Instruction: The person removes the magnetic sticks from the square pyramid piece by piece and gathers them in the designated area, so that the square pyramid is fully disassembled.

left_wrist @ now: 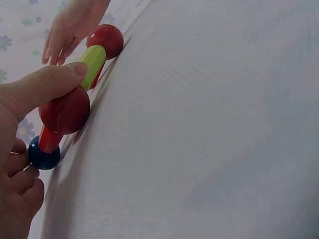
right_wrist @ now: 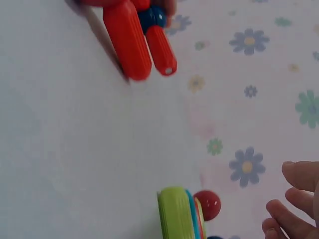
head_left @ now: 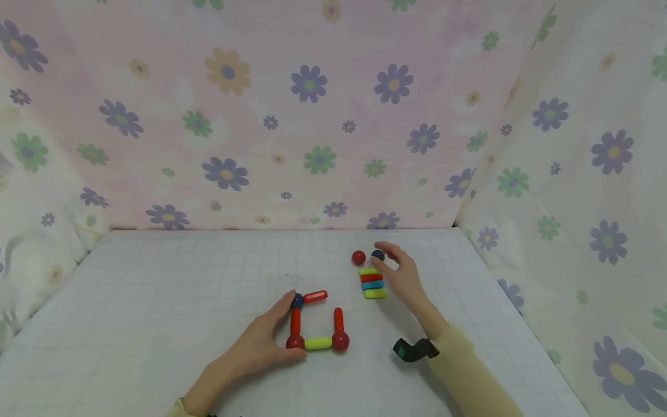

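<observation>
From where I stand, everything seems to hang on how the right hand (head_left: 403,281) lies to the loose navy-blue ball (head_left: 377,254) at the far right of the white-covered table (head_left: 172,289). In the head view the ball shows in the gap between thumb and forefinger, under the fingertips; the right wrist view puts the hand off to one side of it, so I take it to hover just above. The fingers are spread in a loose curve, thumb well apart, and I see nothing in their hold. Being round, the ball has no long axis to line up with. The loose red ball (head_left: 358,258) sits just to its left, and four loose rods (head_left: 372,278) lie in a stack on the near side, their long axes running left to right.

The left hand (head_left: 260,339) is well apart, nearer the person, bracketing the left side of the rod-and-ball frame (head_left: 295,321): forefinger at its navy corner ball (head_left: 297,300), thumb against its near-left red ball (head_left: 295,341). The frame's far-right corner has no ball, only two red rod ends near each other. That gap lies toward the person and to the left of the right hand, clearly the closer hand to the loose pieces.
</observation>
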{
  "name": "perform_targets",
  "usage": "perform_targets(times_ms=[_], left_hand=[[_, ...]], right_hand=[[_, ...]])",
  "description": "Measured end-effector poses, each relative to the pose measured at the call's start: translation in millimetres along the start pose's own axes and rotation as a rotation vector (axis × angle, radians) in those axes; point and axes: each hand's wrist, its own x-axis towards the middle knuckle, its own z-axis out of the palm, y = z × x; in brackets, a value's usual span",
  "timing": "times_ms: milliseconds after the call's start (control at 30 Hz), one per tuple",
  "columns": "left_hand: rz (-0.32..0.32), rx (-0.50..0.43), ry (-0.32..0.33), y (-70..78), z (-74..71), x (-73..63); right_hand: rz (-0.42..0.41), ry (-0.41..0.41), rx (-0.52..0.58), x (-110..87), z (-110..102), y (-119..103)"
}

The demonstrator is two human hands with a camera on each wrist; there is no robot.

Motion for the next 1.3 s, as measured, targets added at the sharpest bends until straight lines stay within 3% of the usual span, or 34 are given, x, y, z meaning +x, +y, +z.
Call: perform_targets(times_ms=[200, 400, 700, 967, 1300], left_hand=[[0.002, -0.001, 0.002, 0.6, -0.3, -0.6], [0.004, 0.007, 0.005, 1.5, -1.1, -1.2], [-0.010, 0.015, 0.008, 1.2, 0.4, 0.5], [-0.012, 0.003, 0.006, 1.6, 0.3, 0.0], [-0.001, 0.009, 0.007, 1.3, 0.0, -0.4]], right_hand=[[-0.042, -0.117, 0.031, -30.7, 13, -19], [-0.030, -0.216, 0.018, -50.7, 24, -18], [-0.066, -0.391, 0.008, -59.5, 37, -13], [0.011, -0.490, 0.035, -61.4, 41, -7], [-0.006, -0.536, 0.001, -60.6, 44, 1]])
